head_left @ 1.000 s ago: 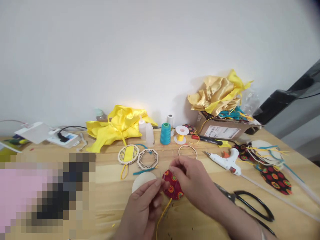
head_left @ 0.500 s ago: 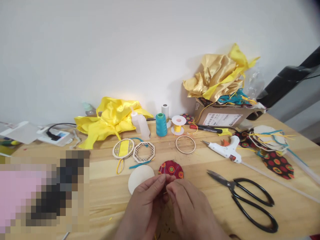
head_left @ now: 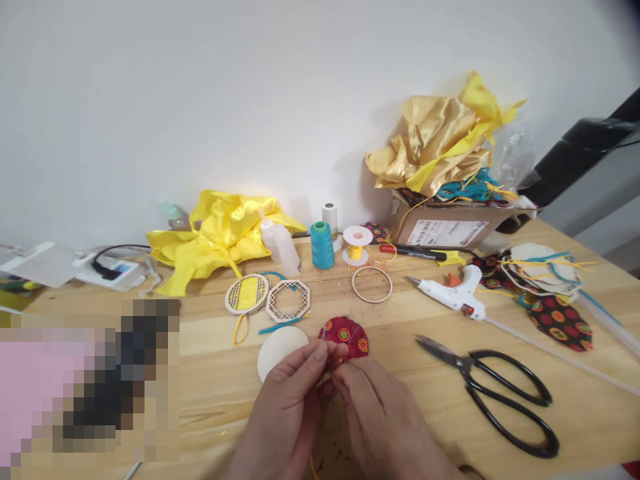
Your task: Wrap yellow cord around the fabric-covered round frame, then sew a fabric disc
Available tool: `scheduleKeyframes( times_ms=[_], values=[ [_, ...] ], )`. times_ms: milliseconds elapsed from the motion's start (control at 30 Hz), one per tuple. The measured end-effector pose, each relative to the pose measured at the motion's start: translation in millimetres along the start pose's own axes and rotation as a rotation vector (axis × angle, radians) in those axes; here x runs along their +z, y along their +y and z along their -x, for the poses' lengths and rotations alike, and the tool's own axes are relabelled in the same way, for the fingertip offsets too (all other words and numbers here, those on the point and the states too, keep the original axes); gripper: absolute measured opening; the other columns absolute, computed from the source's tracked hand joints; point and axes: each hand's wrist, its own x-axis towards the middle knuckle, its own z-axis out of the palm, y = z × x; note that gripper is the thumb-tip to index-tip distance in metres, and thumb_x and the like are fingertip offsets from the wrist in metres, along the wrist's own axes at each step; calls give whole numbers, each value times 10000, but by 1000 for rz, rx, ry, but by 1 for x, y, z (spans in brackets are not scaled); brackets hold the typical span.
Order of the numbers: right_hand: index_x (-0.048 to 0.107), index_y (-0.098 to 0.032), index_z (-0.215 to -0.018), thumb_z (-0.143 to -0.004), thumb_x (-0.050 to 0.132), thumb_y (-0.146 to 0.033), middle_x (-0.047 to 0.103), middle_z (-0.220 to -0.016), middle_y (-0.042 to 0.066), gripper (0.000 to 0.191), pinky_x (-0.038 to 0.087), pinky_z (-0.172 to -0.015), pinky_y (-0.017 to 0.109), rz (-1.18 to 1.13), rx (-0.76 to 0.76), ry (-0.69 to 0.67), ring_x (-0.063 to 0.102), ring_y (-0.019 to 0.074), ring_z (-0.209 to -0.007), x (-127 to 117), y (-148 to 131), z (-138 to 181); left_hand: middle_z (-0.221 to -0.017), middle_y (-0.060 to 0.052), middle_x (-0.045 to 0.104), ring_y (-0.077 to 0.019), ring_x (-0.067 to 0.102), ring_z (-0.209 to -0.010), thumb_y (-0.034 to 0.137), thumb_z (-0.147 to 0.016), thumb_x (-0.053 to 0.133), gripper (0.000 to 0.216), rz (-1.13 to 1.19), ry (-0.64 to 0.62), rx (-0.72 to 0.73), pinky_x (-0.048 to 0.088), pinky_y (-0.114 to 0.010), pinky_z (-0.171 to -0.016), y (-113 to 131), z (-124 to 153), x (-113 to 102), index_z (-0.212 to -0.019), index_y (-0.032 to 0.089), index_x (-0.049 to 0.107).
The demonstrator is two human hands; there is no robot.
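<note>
My left hand [head_left: 293,393] and my right hand [head_left: 383,407] meet low in the middle of the view, fingertips pinched close together. What they pinch is mostly hidden; bits of yellow, perhaps cord, show between the fingers. Below the hands hangs a thin yellow cord [head_left: 313,469]. Just beyond the fingertips lies a round of dark red flowered fabric [head_left: 345,333], partly covered by the hands. A white disc [head_left: 281,350] rests on the table by my left hand, its lower edge hidden. To the right of my right hand lie black-handled scissors [head_left: 465,367], blades spread a little.
Further back are two wooden lattice frames [head_left: 289,301], a wooden ring [head_left: 372,285], a teal thread cone [head_left: 323,247] and a yellow cord spool [head_left: 357,252]. A white glue gun [head_left: 453,292] lies right, before a cardboard box [head_left: 445,227]. Yellow satin [head_left: 210,240] is bunched at back left.
The view has shifted slightly. Both hands stay together in nearly the same place; the left fingertips have parted a little, and the yellow between the fingers shows more.
</note>
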Motion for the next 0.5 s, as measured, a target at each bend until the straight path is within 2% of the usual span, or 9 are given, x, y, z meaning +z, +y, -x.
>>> scheduleKeyframes(
  times_ms=[267,500],
  values=[
    [547,-163,-853,-854,299,-96,638,-679,69,257,430,-454,266,17,-20,-19,602,179,-559,3,-1,2,-768,-54,688,-133,596,-722,225,-703,698,108,-13,55,50,457,-210,-624,2,1,0,-751,128,698],
    [563,-173,-782,-848,274,-92,623,-600,52,308,453,-454,245,32,-26,6,597,159,-507,2,0,2,-791,-63,678,-128,582,-685,234,-670,723,140,-21,66,64,448,-212,-579,2,1,1,-752,124,693]
  ],
)
